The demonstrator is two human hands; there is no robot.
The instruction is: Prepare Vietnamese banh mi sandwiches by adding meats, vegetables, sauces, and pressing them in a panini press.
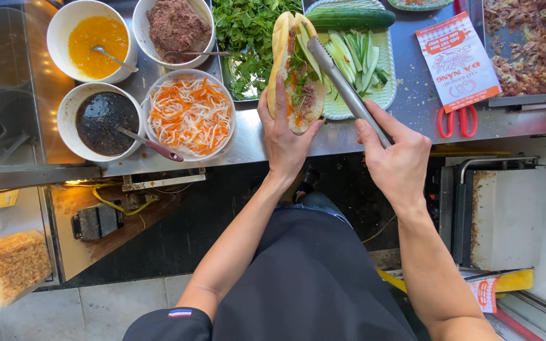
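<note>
My left hand [284, 136] holds a split baguette sandwich [294, 69] upright over the steel counter [412, 107]; it is filled with herbs, pickled carrot and meat. My right hand [396, 158] grips metal tongs [342, 85] whose tips press a cucumber strip into the open bread. Just behind the sandwich lies a pale green tray [383, 95] with cucumber strips and a whole cucumber [352, 17].
Four white bowls stand at the left: orange sauce [96, 38], minced meat [175, 26], dark sauce [103, 120], shredded carrot and radish [189, 115]. A herb tray [248, 38], a paper bag [457, 60], red scissors [456, 121] and a shredded-meat tray [532, 47] lie nearby.
</note>
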